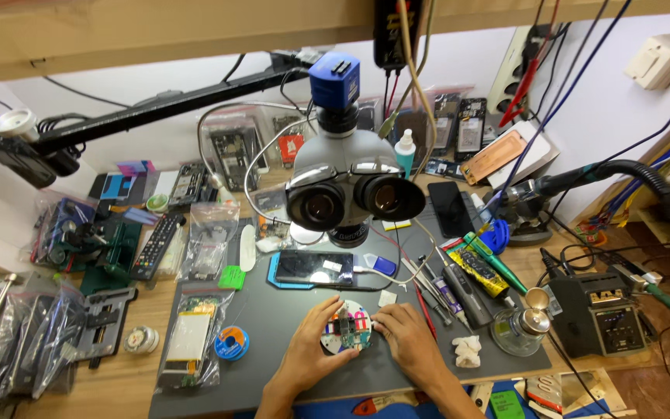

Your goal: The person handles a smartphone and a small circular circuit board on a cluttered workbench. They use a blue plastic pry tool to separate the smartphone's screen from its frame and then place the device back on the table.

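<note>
Both my hands rest on a grey work mat (273,310) in front of a stereo microscope (348,186). My left hand (312,349) cups the left side of a small round white holder (348,330) that carries a little circuit board with coloured parts. My right hand (411,341) touches the holder's right edge with its fingertips. A phone (313,268) with a dark screen lies in a blue frame just beyond the holder, under the microscope.
Tweezers and screwdrivers (443,291) lie right of the phone. A glass bottle with a metal cap (523,322), a white wad (467,351) and a soldering station (599,310) stand at the right. Bagged parts (191,345), a solder wire spool (232,342) and a remote control (157,244) lie at the left.
</note>
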